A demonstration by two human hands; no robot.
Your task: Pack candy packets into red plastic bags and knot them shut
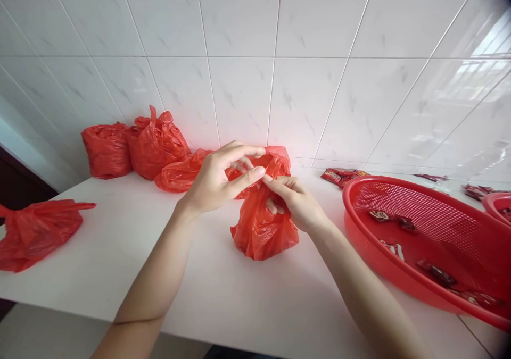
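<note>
A red plastic bag [263, 230] with a bulging bottom rests on the white table, its neck gathered upward. My right hand [293, 199] is closed around the neck, thumb and forefinger pinching it. My left hand [227, 175] is at the upper left of the neck, its fingers apart and its thumb tip close to my right thumb. Whether the left thumb touches the plastic is hard to tell. Behind my hands lie more red plastic bags [181, 174], partly hidden by my left hand.
Two filled red bags [107, 151] stand at the back left by the tiled wall, another bag [40, 231] at the left edge. A red basket [399, 263] with wrapped sweets fills the right side; red packets [339, 175] lie behind it. A smaller basket [497, 205] is at the far right.
</note>
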